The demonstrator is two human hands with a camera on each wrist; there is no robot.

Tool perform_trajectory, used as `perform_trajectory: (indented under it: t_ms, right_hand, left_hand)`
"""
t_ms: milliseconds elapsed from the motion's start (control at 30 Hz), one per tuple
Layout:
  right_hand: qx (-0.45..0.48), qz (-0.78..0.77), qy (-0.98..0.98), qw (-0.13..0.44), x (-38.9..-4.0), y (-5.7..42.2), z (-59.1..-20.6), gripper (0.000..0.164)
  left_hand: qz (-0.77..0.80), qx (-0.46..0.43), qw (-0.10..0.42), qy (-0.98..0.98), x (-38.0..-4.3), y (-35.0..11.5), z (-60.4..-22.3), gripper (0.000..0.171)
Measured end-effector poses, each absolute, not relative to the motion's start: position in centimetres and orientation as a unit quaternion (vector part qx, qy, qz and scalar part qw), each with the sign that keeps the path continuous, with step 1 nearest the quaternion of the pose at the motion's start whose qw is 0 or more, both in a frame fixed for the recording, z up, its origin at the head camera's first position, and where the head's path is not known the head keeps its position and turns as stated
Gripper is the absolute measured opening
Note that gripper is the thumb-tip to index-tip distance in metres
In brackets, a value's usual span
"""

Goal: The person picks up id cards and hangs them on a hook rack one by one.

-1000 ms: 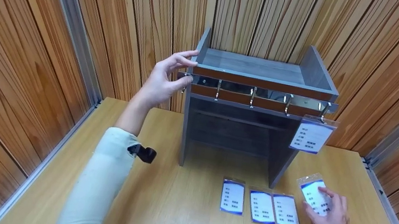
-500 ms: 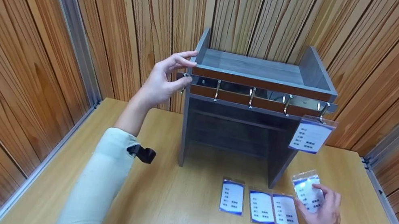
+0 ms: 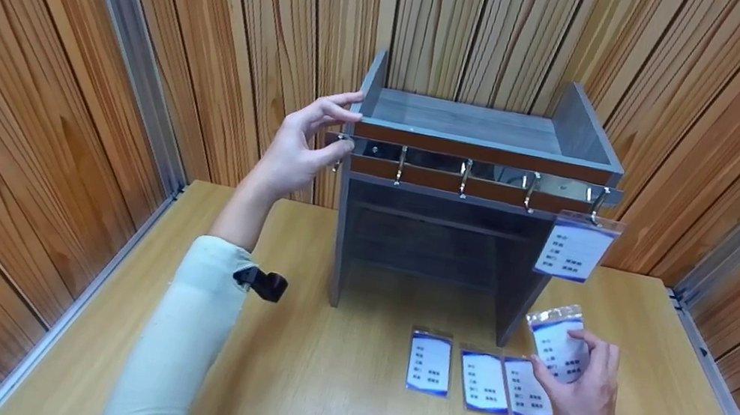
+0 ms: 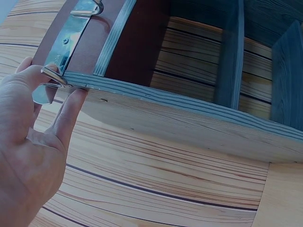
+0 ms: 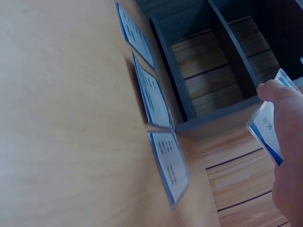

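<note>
In the head view my left hand (image 3: 296, 149) grips the left end of the metal hook rail (image 3: 435, 162) on the front of a grey wooden shelf (image 3: 461, 121). The left wrist view shows the thumb on the rail end by a hook (image 4: 54, 75), with fingers touching the shelf's side panel. My right hand (image 3: 582, 397) pinches a clear-sleeved badge card (image 3: 553, 345) between thumb and fingers, tilted above the table right of the shelf. Another badge card (image 3: 577, 251) hangs from the rightmost hook. The right wrist view shows the held card partly hidden behind the hand (image 5: 289, 137).
Three badge cards lie in front of the shelf: one at left (image 3: 429, 370), one in the middle (image 3: 483, 387) and one at right (image 3: 525, 387), partly behind my right hand. The wooden table (image 3: 333, 414) is enclosed by wood-patterned walls (image 3: 434, 13).
My right hand has moved left and slightly up with the badge card, closer to the shelf. The left hand keeps its place on the rail.
</note>
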State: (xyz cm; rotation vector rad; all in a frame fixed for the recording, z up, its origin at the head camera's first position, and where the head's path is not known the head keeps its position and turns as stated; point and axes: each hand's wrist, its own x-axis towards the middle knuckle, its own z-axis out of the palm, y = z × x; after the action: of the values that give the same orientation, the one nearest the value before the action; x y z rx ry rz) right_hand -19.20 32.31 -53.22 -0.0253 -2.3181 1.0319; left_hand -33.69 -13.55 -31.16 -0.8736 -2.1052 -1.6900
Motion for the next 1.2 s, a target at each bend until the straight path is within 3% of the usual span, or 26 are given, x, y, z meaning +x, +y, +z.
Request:
perform_trajectory:
  t_ms: [233, 733, 1200]
  right_hand:
    - [0.020, 0.387, -0.852, 0.351, -19.6, 31.1, -53.1, 0.071]
    - [0.081, 0.390, -0.825, 0.400, -20.6, 28.9, -52.1, 0.082]
    - [0.114, 0.407, -0.801, 0.424, -22.0, 26.6, -50.3, 0.082]
  left_hand:
    - [-0.593, -0.300, 0.146, -0.733, -33.7, -13.4, -31.1, 0.027]
    - [-0.588, -0.305, 0.150, -0.734, -33.8, -13.2, -31.2, 0.026]
    - [-0.594, -0.300, 0.155, -0.730, -33.7, -13.5, -31.2, 0.028]
